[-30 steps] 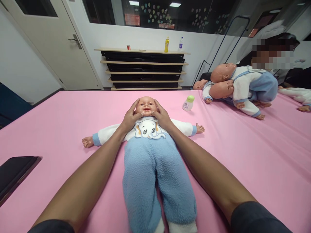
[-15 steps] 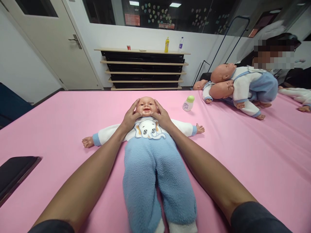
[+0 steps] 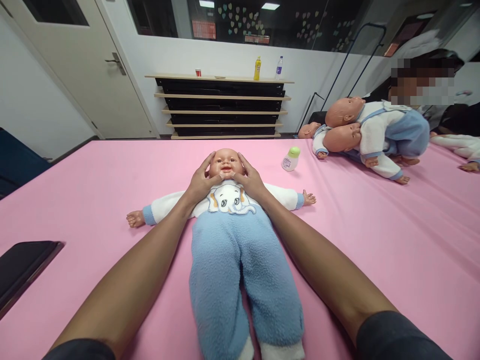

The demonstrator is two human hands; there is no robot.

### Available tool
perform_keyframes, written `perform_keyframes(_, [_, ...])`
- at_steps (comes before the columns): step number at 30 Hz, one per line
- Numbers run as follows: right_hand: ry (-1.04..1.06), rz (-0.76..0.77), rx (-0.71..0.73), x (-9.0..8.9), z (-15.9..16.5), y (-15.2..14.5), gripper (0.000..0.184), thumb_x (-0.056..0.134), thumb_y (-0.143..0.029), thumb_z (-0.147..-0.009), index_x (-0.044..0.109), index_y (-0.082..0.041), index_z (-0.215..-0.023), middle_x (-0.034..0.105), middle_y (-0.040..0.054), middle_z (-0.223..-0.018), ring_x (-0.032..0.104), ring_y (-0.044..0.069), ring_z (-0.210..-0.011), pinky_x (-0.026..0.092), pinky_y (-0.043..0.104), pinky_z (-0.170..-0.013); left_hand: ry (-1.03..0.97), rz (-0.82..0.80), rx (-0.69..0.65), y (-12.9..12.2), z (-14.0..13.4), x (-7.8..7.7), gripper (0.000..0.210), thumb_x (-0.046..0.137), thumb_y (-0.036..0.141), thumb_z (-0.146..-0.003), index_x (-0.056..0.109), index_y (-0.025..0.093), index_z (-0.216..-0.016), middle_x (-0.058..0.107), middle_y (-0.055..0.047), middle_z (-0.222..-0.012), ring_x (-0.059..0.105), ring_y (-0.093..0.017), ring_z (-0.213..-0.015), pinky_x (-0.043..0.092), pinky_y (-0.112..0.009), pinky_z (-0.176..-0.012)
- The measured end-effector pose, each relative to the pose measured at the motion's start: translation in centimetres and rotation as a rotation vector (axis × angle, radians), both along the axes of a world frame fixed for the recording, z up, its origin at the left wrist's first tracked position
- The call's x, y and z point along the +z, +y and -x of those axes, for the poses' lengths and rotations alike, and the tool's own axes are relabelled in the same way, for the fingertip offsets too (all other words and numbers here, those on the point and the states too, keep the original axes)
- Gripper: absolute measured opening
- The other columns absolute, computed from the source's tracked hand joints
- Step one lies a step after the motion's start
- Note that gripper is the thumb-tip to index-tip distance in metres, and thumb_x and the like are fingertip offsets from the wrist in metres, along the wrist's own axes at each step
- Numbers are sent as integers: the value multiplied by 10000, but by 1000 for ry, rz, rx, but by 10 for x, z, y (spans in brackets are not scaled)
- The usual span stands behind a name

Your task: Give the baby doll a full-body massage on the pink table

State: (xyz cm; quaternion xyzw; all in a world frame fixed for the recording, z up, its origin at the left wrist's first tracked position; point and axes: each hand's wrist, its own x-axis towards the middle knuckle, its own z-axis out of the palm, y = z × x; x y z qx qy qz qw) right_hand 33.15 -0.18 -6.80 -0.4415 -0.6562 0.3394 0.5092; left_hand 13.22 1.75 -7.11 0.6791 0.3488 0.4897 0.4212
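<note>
Pink cover on the table (image 3: 108, 175); on it, face up, lay a doll (image 3: 238, 240) in blue fleece trousers and a white top, arms out sideways, feet toward the wearer. The left hand (image 3: 202, 179) and right hand (image 3: 252, 181) cupped its head (image 3: 226, 159) from either side. Fingers lay long against the sides of the head; thumbs stood apart from them, tips near each other on the chin just under the mouth. Nothing was pinched; how firmly they pressed, could not tell.

Risks, as judged: uneven thumb pressure could roll the smooth head to one side; a thumb slipping upward could land on the mouth; pushing down hard could bend the neck. Forearms ran close along the body, so a careless elbow might drag the trousers and skew the doll.

Green-capped bottle (image 3: 290, 159) stood near the doll's outstretched arm, beyond the right hand; a wide sweep could topple it.
</note>
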Motion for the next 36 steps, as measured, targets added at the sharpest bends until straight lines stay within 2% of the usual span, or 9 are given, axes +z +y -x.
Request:
perform_keyframes(6, [7, 20, -14, -1, 0, 3, 723, 556, -357, -833, 324, -290, -1515, 345, -61, -1553, 295, 225, -1457, 233, 401, -1226, -17, 41, 30, 8, 2, -6, 759, 586, 339, -802, 339, 248, -1513, 616, -80, -1283, 653, -249, -1001, 527, -455, -930])
perform_keyframes(9, [3, 11, -10, -2, 0, 1, 749, 586, -418, -837, 310, -282, -1520, 337, -42, -1559, 298, 228, -1456, 242, 408, -1219, -23, 18, 29, 5, 0, -4, 793, 641, 355, -781, 339, 270, -1509, 535, -74, -1401, 611, -273, -1119, 507, -452, -976])
perform_keyframes(12, [1, -21, 21, -1, 0, -2, 938, 717, -502, -744, 268, -271, -1535, 314, -3, -1572, 310, 257, -1449, 275, 417, -1203, -11, 6, 5, 1, -2, -1, 917, 731, 376, -725, 290, 290, -1524, 438, -88, -1493, 568, -300, -1202, 495, -458, -1000])
perform_keyframes(14, [2, -36, 34, -1, 1, -4, 984, 739, -520, -722, 255, -266, -1540, 310, 10, -1574, 325, 265, -1442, 287, 417, -1197, -9, 6, 3, 0, -2, 0, 921, 730, 380, -726, 285, 287, -1526, 436, -96, -1494, 572, -303, -1194, 496, -467, -996])
perform_keyframes(20, [-5, 10, -6, -2, 0, 2, 805, 628, -386, -793, 304, -286, -1523, 340, -34, -1558, 309, 240, -1451, 268, 406, -1210, -5, 37, 39, 8, 2, -7, 762, 575, 316, -796, 334, 267, -1517, 605, -67, -1304, 648, -256, -1003, 523, -474, -933])
perform_keyframes(23, [12, 11, -14, -2, -1, 4, 712, 550, -389, -841, 329, -298, -1512, 347, -57, -1552, 289, 221, -1460, 239, 405, -1221, -38, 15, 21, 7, 2, -6, 748, 567, 352, -814, 331, 261, -1517, 566, -68, -1364, 617, -277, -1110, 506, -470, -975])
perform_keyframes(26, [9, -1, 2, -2, 0, 1, 805, 628, -466, -808, 299, -295, -1522, 336, -37, -1560, 303, 239, -1453, 265, 420, -1209, -19, 11, -4, 1, -1, -2, 883, 701, 375, -753, 289, 276, -1528, 469, -90, -1468, 560, -308, -1217, 475, -478, -1023])
perform_keyframes(30, [9, -21, 31, -2, 0, -3, 972, 725, -518, -731, 251, -263, -1541, 307, 5, -1576, 312, 259, -1448, 289, 418, -1196, 11, 34, -5, -4, -2, 2, 967, 761, 373, -713, 254, 307, -1534, 445, -103, -1485, 571, -312, -1204, 470, -500, -1026])
perform_keyframes(36, [0, 2, -5, -2, 0, 3, 845, 656, -414, -777, 292, -278, -1527, 340, -27, -1559, 325, 248, -1441, 288, 412, -1199, 19, 0, 39, 3, 1, -1, 821, 649, 313, -755, 332, 288, -1512, 441, -59, -1497, 525, -321, -1253, 420, -508, -1078])
